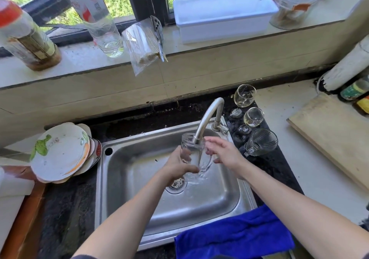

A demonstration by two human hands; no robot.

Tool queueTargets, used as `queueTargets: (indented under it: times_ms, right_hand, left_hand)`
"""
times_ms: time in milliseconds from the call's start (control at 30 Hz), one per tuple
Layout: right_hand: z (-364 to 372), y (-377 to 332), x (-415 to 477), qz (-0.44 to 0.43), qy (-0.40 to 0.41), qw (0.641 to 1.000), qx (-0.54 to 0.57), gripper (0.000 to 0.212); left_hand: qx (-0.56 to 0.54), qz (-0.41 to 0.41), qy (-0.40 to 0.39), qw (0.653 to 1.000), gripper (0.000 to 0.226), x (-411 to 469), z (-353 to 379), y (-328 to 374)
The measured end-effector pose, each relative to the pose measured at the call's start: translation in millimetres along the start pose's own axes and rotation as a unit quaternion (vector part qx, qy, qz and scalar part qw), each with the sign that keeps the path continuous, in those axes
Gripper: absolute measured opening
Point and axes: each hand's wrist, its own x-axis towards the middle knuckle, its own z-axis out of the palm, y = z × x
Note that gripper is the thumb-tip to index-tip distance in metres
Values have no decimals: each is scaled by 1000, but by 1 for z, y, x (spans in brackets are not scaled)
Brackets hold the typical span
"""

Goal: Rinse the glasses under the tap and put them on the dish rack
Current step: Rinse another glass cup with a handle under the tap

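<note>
Head view: left hand (178, 166) grips glass (190, 146) under running tap (206, 119) over sink (209, 203); right hand (224, 153) beside it, fingers loose, holding nothing.

The glass (192, 149) is clear, the sink (127, 171) silver-grey, the cloth (233, 236) on its front edge bright blue. White plates (60, 151) on the black speckled counter (65, 209) bear green leaf and orange carrot patterns.
</note>
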Motion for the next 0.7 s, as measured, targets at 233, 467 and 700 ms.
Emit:
queueTargets:
  times_ms: [233,467,700]
  right_hand:
    - [10,-8,25,-5,43,998,-55,29]
    - [17,-6,19,-7,40,989,-143,46]
    - [32,-13,18,-9,66,978,-196,36]
  left_hand:
    - [106,95,30,989,54,0,12,7]
    - [139,92,55,984,55,0,-1,2]
    - [243,121,64,960,60,-2,-9,4]
